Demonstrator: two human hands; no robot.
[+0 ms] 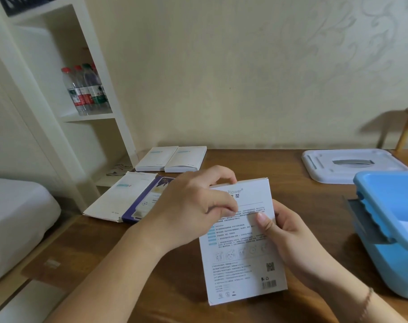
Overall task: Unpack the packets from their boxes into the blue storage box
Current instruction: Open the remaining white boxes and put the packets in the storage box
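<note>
Both hands are on one white box [242,241], held upright just above the middle of the wooden table [291,201], printed back panel facing the camera. The right hand [289,236] wraps the box's right edge, thumb pressed flat on the print, so that is a firm hold. The left hand [193,206] curls over the top left corner, fingertips pinching at the top flap. Whether that flap has started to lift, I cannot tell; the fingers cover it.

Here is the risk. The box is tall and thin, gripped near its top half, so a hard tug on the flap could twist it out of the right hand. If the flap tears free suddenly, the packets inside may slide out onto the table instead of into the blue storage box [389,229], which sits open at the table's right edge, near the right wrist. Its white lid [352,164] lies behind it toward the back right corner.

Another trap: the left forearm hangs close over a white box [114,199] and a purple box [142,206] lying at the left edge. A wide elbow swing could nudge them off. Two more white boxes [172,159] wait side by side at the back, well clear.
</note>
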